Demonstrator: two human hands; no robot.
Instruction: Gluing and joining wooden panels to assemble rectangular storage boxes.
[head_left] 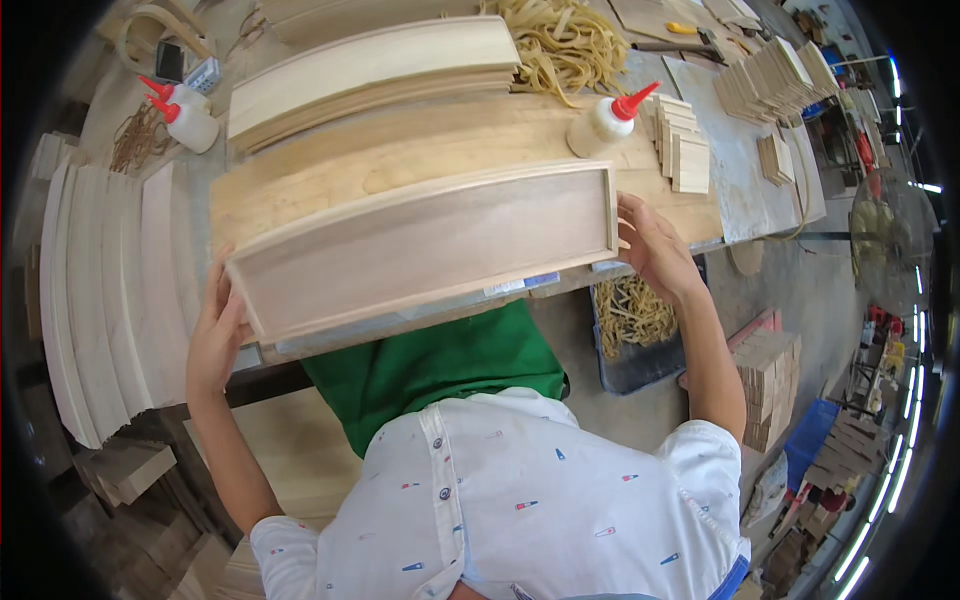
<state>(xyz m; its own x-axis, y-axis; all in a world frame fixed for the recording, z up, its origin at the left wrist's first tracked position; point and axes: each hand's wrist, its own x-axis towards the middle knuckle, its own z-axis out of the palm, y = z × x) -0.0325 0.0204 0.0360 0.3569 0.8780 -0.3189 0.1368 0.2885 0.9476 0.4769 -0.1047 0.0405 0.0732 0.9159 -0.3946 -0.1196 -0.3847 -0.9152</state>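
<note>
A long, shallow wooden box (pixel 430 240) with a thin raised rim spans the front of the workbench, its hollow side facing me. My left hand (pixel 216 345) is closed on its left end, fingers behind and thumb at the front edge. At the other end, my right hand (pixel 655 243) grips the short side, with some fingertips hidden behind the box. Just beyond the right end stands a white glue bottle (pixel 598 128) with a red nozzle. A wide wooden board (pixel 400 150) lies behind the box.
Stacked thin panels (pixel 380 65) lie at the back, beside tangled rubber bands (pixel 560 40). More glue bottles (pixel 190 127) stand at the left, near long upright boards (pixel 110 270). Small wooden slats (pixel 690 160) sit at the right. A dark bin (pixel 625 370) of bands is below the bench.
</note>
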